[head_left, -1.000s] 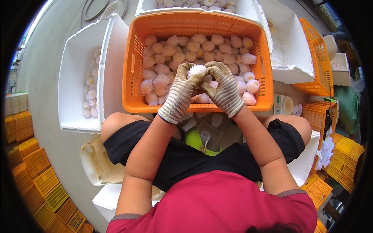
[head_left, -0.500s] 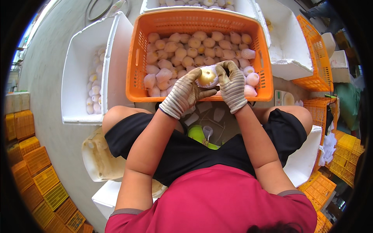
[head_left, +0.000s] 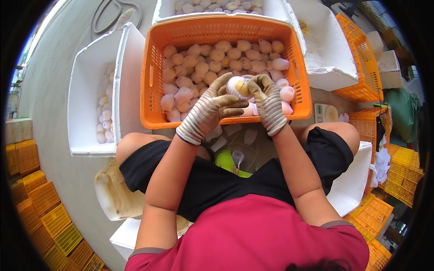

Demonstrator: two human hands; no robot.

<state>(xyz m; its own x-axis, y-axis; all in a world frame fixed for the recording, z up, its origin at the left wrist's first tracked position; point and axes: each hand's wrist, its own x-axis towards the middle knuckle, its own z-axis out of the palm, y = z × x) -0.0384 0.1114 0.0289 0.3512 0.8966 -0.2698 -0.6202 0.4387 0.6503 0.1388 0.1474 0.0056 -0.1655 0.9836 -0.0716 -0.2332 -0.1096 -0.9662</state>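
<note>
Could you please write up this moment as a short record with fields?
Left hand: gloved left hand cups the fruit from its left
Right hand: gloved right hand grips the same fruit
Held item: yellow fruit in white foam net
Below the hands: orange plastic crate holding many netted fruits
To the left: white foam box with more fruit

— What do we have in our hands?
— A pale yellow fruit [head_left: 239,87] half inside a white foam net sleeve [head_left: 233,82]; our gloved left hand [head_left: 216,107] and right hand [head_left: 266,101] both grip it above the near edge of the orange crate [head_left: 153,77].
— And around it?
— The crate is filled with more sleeved fruit [head_left: 183,95]. A white foam box [head_left: 86,95] on our left holds a few more, and stacked yellow crates [head_left: 40,203] stand on the floor.
</note>
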